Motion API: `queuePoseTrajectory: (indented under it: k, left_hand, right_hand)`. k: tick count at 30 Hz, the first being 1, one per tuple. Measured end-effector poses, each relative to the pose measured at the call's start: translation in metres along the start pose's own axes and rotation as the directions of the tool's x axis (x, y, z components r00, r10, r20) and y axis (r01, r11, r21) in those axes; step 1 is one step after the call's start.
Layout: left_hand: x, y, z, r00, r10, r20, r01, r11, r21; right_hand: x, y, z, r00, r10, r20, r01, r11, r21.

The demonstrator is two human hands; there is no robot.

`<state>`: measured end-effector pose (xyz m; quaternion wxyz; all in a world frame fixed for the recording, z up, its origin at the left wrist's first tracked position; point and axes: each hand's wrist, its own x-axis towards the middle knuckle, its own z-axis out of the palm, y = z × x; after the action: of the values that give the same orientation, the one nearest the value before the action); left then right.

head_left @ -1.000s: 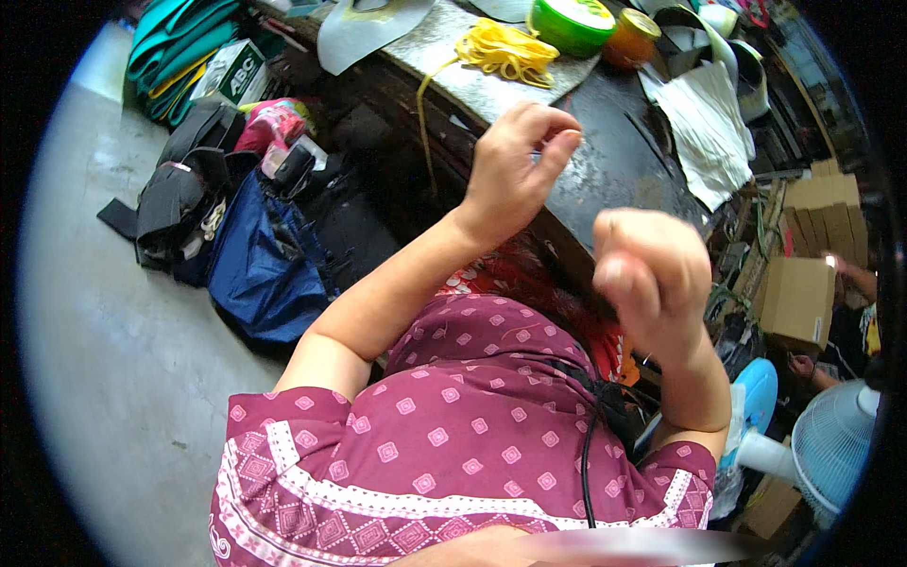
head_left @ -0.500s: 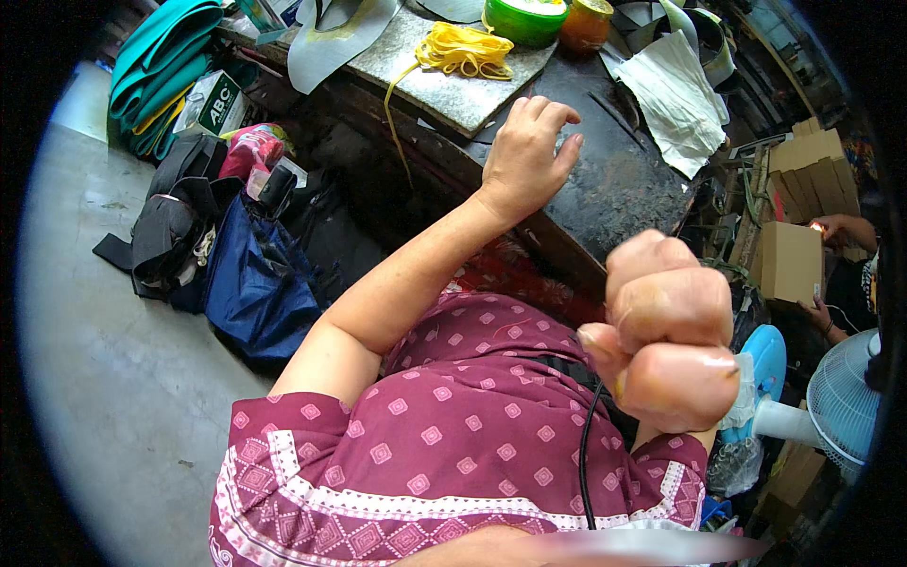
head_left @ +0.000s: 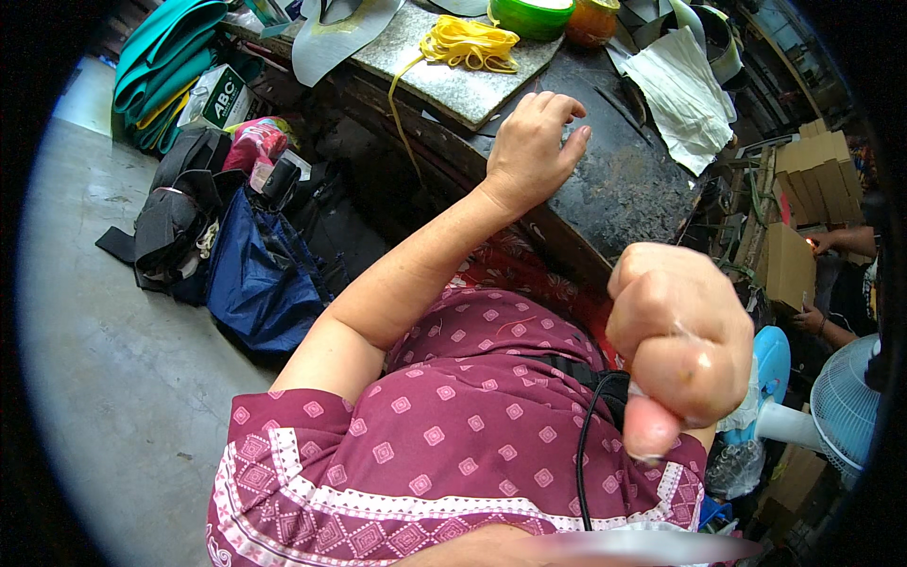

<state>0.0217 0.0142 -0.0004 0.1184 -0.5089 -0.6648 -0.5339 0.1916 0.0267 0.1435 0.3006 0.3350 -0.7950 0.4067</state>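
My left hand (head_left: pixel 535 149) hovers at or rests on the near edge of the dark worktop (head_left: pixel 619 189); I cannot tell whether it touches. Its fingers are loosely bent, the thumb stands apart, and nothing is in it. Close to the camera on the right, my right hand (head_left: pixel 685 331) is curled into a fist with the thumb pointing down. No object shows in it. Beyond the left hand, a bundle of yellow cord (head_left: pixel 468 44) lies on a grey slab (head_left: pixel 444 94), one end hanging over the edge.
A green tub (head_left: pixel 531 17), an orange jar (head_left: pixel 591 21) and a crumpled white cloth (head_left: pixel 680 99) stand or lie at the back. Bags (head_left: pixel 260 269) sit on the floor at left. A fan (head_left: pixel 846 397) stands at right, near another person's hands (head_left: pixel 831 241) at a cardboard box (head_left: pixel 789 267).
My right fist has turned, so the thumb, earlier at its left side, points down. The left hand has barely moved. The other person's box has shifted slightly.
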Motion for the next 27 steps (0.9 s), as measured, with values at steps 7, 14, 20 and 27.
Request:
queuePoseTrajectory:
  k: [7,14,20,27]
  left_hand:
    - [0.0,-0.002,0.001,1.0,-0.015,0.008,0.015,1.0,-0.002]
    - [0.001,-0.002,0.002,1.0,0.007,-0.009,-0.006,0.999,0.046]
    - [-0.001,-0.001,-0.003,0.999,-0.038,0.039,0.038,0.999,-0.008]
    - [0.006,0.005,0.021,0.985,-0.081,0.15,0.153,0.803,-0.576]
  right_hand:
    - [-0.008,0.001,0.018,0.981,-0.042,-0.189,0.023,0.994,-0.104]
    - [-0.009,-0.003,0.003,0.998,-0.026,-0.05,0.031,0.995,0.09]
    - [-0.029,0.008,0.001,0.964,0.175,-0.2,-0.169,0.984,0.047]
    - [-0.064,0.109,0.003,0.607,0.697,-0.383,-0.498,0.708,0.501]
